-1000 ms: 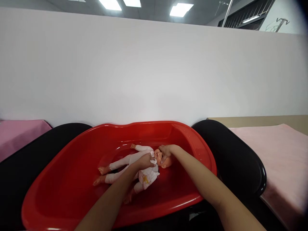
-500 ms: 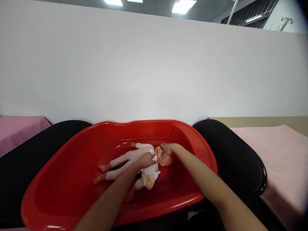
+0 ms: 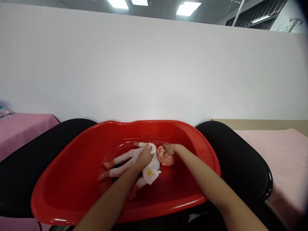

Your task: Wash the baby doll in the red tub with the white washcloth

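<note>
A baby doll [image 3: 130, 158] in white clothing lies on its back in a red baby bathtub [image 3: 72, 189], head to the right and bare feet to the left. Over its chest, my left hand [image 3: 145, 156] is closed on a white cloth [image 3: 151, 173] with a yellow print, which drapes over the doll's near shoulder and arm. My right hand [image 3: 170, 149] grips the doll's head [image 3: 168, 159] from the far side, thumb across the cheek. Some of its fingers are hidden behind the head.
Black padded surfaces flank the tub, one on the left [image 3: 21, 173] and one on the right [image 3: 238, 157]. A pink-covered table [image 3: 31, 125] is at left, and a pale pink sheet [image 3: 286, 157] at right. Behind the tub rises a white partition [image 3: 149, 70].
My left hand has moved slightly left and up over the doll's chest, with the cloth now spread more over it. My right hand stays on the head. The view has shifted a little.
</note>
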`<state>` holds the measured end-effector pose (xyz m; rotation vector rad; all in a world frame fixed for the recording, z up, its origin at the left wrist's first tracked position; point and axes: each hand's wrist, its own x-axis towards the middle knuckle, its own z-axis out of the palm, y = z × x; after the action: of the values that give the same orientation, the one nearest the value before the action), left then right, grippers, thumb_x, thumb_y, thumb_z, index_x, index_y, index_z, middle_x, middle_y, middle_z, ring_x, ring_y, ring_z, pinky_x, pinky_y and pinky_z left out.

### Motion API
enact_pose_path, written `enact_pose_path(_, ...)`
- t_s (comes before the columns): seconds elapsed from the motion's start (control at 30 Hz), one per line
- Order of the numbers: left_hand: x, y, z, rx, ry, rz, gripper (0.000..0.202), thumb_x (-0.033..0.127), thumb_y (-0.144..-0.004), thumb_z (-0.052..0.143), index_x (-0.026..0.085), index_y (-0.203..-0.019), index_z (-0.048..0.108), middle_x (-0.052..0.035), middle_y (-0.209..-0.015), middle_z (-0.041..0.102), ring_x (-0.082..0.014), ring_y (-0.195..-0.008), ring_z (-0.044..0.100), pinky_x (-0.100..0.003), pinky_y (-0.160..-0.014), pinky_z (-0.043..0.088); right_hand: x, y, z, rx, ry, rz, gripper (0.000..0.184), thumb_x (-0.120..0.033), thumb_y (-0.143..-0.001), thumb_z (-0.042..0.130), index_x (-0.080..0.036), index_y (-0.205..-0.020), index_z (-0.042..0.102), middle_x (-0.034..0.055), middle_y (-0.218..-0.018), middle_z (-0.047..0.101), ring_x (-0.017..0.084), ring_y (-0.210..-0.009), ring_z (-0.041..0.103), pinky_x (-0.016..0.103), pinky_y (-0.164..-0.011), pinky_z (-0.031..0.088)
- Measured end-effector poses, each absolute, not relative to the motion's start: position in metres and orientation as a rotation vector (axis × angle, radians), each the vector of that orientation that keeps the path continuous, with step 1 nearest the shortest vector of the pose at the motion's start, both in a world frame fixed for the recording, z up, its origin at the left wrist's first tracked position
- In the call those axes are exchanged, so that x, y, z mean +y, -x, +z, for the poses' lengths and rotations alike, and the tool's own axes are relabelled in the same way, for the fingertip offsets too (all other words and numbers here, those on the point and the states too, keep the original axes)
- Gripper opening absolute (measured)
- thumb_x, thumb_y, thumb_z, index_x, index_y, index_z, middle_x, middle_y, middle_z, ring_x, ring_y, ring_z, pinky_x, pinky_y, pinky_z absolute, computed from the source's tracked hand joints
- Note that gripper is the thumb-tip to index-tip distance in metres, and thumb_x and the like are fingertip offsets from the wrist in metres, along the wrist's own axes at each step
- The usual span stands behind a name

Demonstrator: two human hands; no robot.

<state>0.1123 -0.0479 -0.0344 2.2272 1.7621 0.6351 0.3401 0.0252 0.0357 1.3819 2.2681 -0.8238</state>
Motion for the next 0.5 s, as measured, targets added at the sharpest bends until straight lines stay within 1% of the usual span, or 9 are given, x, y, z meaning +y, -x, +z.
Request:
enact_pose_path(0.1,-0.055,-0.108,-0.027,1.794,-2.203,0.626,0.060,0.033,-0.106,0.045,0.013,-0.161,0.058,-0.0193,-0.168,0.056,-0.0370,-0.163,0.042,-0.048,-0.131,0.042,0.025,-0.340,0.036,2.282,-1.379,-0.851,0.109,-0.069,-0.074,0.092,-0.018,-0.162,0.051,0.0204,-0.167,0.055,0.043,-0.143,0.064,0.048,-0.114,0.058)
enact_pose_path(0.17,-0.060,-0.109,-0.028,1.767,-2.284,0.536,0.064,0.032,-0.108,0.043,0.010,-0.167,0.051,-0.0212,-0.178,0.043,-0.0388,-0.169,0.032,-0.055,-0.135,0.036,0.025,-0.340,0.035,2.284,-1.389,-0.849,0.108,-0.069,-0.072,0.093,-0.018,-0.159,0.054,0.0202,-0.166,0.056,0.043,-0.141,0.066,0.049,-0.113,0.059)
enact_pose_path(0.23,-0.063,-0.110,-0.032,1.727,-2.367,0.382,0.062,0.030,-0.110,0.039,0.011,-0.168,0.051,-0.0209,-0.182,0.036,-0.0388,-0.171,0.030,-0.060,-0.136,0.033,0.024,-0.340,0.034,2.293,-1.401,-0.832,0.104,-0.066,-0.071,0.095,-0.018,-0.155,0.058,0.0204,-0.164,0.058,0.043,-0.139,0.067,0.049,-0.112,0.060)
enact_pose_path(0.3,-0.063,-0.107,-0.036,1.707,-2.418,0.259,0.060,0.027,-0.112,0.034,0.015,-0.168,0.052,-0.0182,-0.183,0.035,-0.0364,-0.171,0.030,-0.061,-0.136,0.031,0.023,-0.339,0.034,2.305,-1.403,-0.823,0.099,-0.066,-0.071,0.094,-0.018,-0.151,0.061,0.0195,-0.159,0.062,0.041,-0.135,0.069,0.047,-0.110,0.061)
enact_pose_path(0.37,-0.062,-0.097,-0.039,1.708,-2.437,0.198,0.060,0.023,-0.111,0.033,0.019,-0.168,0.053,-0.0155,-0.183,0.037,-0.0329,-0.171,0.030,-0.057,-0.137,0.029,0.021,-0.337,0.035,2.320,-1.406,-0.836,0.098,-0.069,-0.073,0.092,-0.018,-0.150,0.060,0.0180,-0.156,0.064,0.039,-0.131,0.072,0.045,-0.107,0.063)
enact_pose_path(0.43,-0.061,-0.082,-0.040,1.748,-2.403,0.204,0.063,0.016,-0.107,0.035,0.023,-0.166,0.055,-0.0129,-0.183,0.037,-0.0317,-0.172,0.029,-0.055,-0.137,0.029,0.018,-0.334,0.038,2.320,-1.407,-0.836,0.098,-0.072,-0.074,0.091,-0.018,-0.150,0.060,0.0179,-0.154,0.066,0.039,-0.130,0.072,0.046,-0.107,0.062)
enact_pose_path(0.5,-0.061,-0.065,-0.040,1.826,-2.320,0.236,0.066,0.010,-0.101,0.038,0.026,-0.161,0.061,-0.0112,-0.182,0.041,-0.0332,-0.172,0.029,-0.057,-0.137,0.028,0.015,-0.331,0.041,2.309,-1.404,-0.829,0.099,-0.071,-0.074,0.092,-0.017,-0.150,0.060,0.0194,-0.154,0.065,0.041,-0.134,0.070,0.047,-0.110,0.061)
